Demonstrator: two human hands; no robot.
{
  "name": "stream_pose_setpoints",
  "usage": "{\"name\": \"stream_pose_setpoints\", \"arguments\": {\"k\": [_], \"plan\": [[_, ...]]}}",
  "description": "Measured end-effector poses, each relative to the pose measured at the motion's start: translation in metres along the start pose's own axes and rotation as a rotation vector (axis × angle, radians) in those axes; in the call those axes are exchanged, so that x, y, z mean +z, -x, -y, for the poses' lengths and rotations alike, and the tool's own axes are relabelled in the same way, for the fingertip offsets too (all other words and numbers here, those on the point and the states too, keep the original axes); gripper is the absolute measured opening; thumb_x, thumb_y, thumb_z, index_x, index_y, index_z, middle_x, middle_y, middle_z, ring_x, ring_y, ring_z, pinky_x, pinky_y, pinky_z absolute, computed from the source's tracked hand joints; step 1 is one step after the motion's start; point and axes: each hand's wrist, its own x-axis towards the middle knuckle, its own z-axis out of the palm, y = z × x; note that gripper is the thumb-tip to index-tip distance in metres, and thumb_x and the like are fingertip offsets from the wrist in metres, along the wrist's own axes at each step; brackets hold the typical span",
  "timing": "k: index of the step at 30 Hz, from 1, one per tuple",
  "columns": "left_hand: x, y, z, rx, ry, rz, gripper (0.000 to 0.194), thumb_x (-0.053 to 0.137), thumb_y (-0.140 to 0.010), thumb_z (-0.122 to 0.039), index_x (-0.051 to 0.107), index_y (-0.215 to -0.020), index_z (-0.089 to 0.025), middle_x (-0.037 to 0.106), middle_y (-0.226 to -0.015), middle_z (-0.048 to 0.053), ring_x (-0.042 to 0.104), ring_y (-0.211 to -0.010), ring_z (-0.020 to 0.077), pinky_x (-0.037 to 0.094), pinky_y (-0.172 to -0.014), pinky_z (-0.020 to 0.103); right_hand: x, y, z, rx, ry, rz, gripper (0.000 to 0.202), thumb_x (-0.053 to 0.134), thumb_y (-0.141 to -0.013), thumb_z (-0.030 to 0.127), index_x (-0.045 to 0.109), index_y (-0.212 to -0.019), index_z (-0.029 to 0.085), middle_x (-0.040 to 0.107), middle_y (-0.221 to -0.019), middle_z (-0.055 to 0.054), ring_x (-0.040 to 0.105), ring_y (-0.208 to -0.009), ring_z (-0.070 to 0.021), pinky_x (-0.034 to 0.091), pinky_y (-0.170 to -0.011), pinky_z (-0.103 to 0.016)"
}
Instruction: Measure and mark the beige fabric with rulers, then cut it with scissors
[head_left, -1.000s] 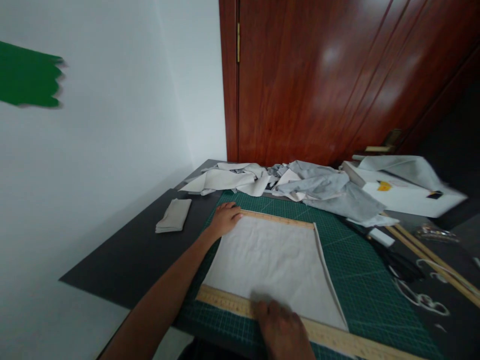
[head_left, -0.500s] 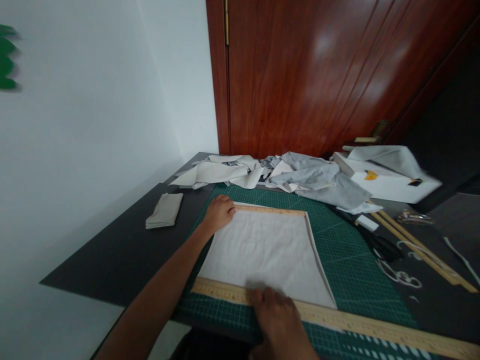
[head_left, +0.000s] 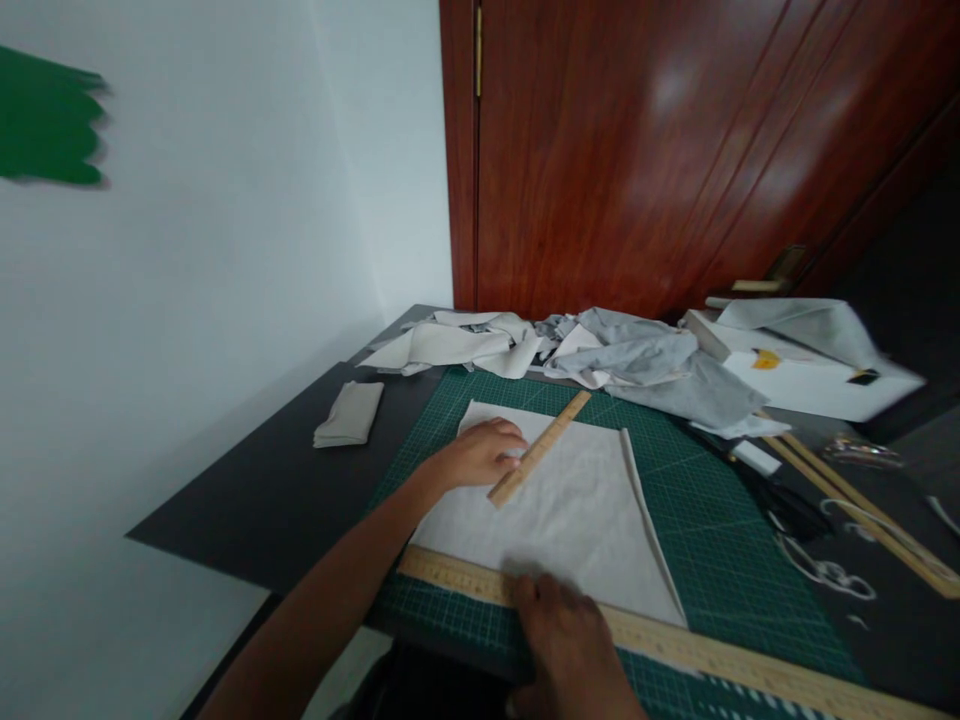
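Observation:
A pale cloth piece lies flat on the green cutting mat, with narrow folded edges at its right side. My left hand is over the cloth's upper left part, its thumb and fingers closed on the end region of a short wooden ruler, which slants up to the right across the cloth's top edge. Along the cloth's near edge lies a long wooden ruler. My right hand presses down on this long ruler, fingers bent over it.
Crumpled cloth scraps and grey fabric line the back. A folded cloth sits at left. At right are a white box, black-handled scissors, wooden strips and a white cord.
My left hand has moved right and nearer, and the short ruler has swung from the cloth's top edge to a slant. My right hand stays on the long ruler. The view has shifted slightly left.

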Motion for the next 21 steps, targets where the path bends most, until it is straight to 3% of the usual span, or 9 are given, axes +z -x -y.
{"name": "stream_pose_setpoints", "arguments": {"k": [2, 5, 10, 13, 16, 19, 21], "plan": [[0.007, -0.001, -0.005, 0.043, 0.039, 0.001, 0.048, 0.063, -0.091, -0.017, 0.067, -0.137, -0.026, 0.063, -0.147, 0.003, 0.051, -0.141, 0.0224, 0.037, -0.120, 0.035, 0.001, -0.002, 0.001, 0.024, 0.013, 0.042, 0.094, 0.107, -0.032, 0.030, 0.073, -0.120, 0.023, 0.076, -0.113, -0.014, 0.074, -0.101, -0.0429, 0.061, -0.083, -0.051], [0.016, -0.001, -0.004, 0.047, 0.091, 0.064, 0.052, 0.057, -0.095, -0.016, 0.062, -0.144, -0.030, 0.056, -0.157, 0.000, 0.040, -0.151, 0.0247, 0.029, -0.126, 0.043, 0.002, -0.005, 0.003, 0.039, 0.021, 0.066, 0.093, 0.107, -0.031, 0.031, 0.074, -0.118, 0.023, 0.076, -0.111, -0.015, 0.074, -0.100, -0.0443, 0.062, -0.080, -0.052], [0.016, -0.001, -0.001, 0.117, 0.139, 0.067, 0.033, 0.070, -0.087, -0.020, 0.075, -0.120, -0.027, 0.068, -0.140, 0.002, 0.056, -0.135, 0.0256, 0.038, -0.119, 0.041, -0.001, -0.004, 0.003, 0.028, 0.031, 0.059, 0.089, 0.105, -0.033, 0.021, 0.074, -0.117, 0.023, 0.076, -0.108, -0.013, 0.075, -0.097, -0.0421, 0.062, -0.080, -0.051], [0.011, -0.001, -0.005, 0.158, 0.192, 0.045, 0.018, 0.076, -0.081, -0.020, 0.079, -0.099, -0.024, 0.075, -0.118, 0.004, 0.066, -0.114, 0.0242, 0.046, -0.108, 0.038, -0.005, -0.002, 0.003, 0.008, 0.028, 0.043, 0.088, 0.106, -0.034, 0.026, 0.073, -0.116, 0.024, 0.076, -0.107, -0.013, 0.075, -0.096, -0.0419, 0.062, -0.079, -0.050], [0.009, -0.001, -0.013, 0.168, 0.221, 0.056, 0.008, 0.072, -0.085, -0.018, 0.078, -0.084, -0.022, 0.076, -0.099, 0.004, 0.069, -0.101, 0.0210, 0.051, -0.099, 0.033, -0.006, 0.000, 0.001, 0.000, 0.031, 0.028, 0.090, 0.106, -0.035, 0.030, 0.073, -0.117, 0.022, 0.076, -0.106, -0.013, 0.075, -0.095, -0.0419, 0.062, -0.079, -0.050], [0.013, -0.001, -0.022, 0.194, 0.214, 0.064, 0.027, 0.066, -0.090, -0.016, 0.078, -0.113, -0.024, 0.074, -0.124, 0.005, 0.063, -0.125, 0.0230, 0.045, -0.112, 0.036, -0.006, 0.001, -0.001, -0.012, 0.035, 0.022, 0.089, 0.105, -0.038, 0.024, 0.071, -0.121, 0.024, 0.077, -0.107, -0.012, 0.076, -0.094, -0.0401, 0.062, -0.080, -0.049], [0.018, -0.002, -0.025, 0.200, 0.164, 0.100, 0.046, 0.066, -0.092, -0.019, 0.067, -0.138, -0.026, 0.062, -0.150, 0.004, 0.044, -0.149, 0.0268, 0.032, -0.125, 0.043, -0.005, 0.001, -0.002, -0.020, 0.021, 0.019, 0.088, 0.104, -0.039, 0.020, 0.071, -0.121, 0.025, 0.077, -0.108, -0.011, 0.076, -0.095, -0.0394, 0.062, -0.082, -0.048]]}}
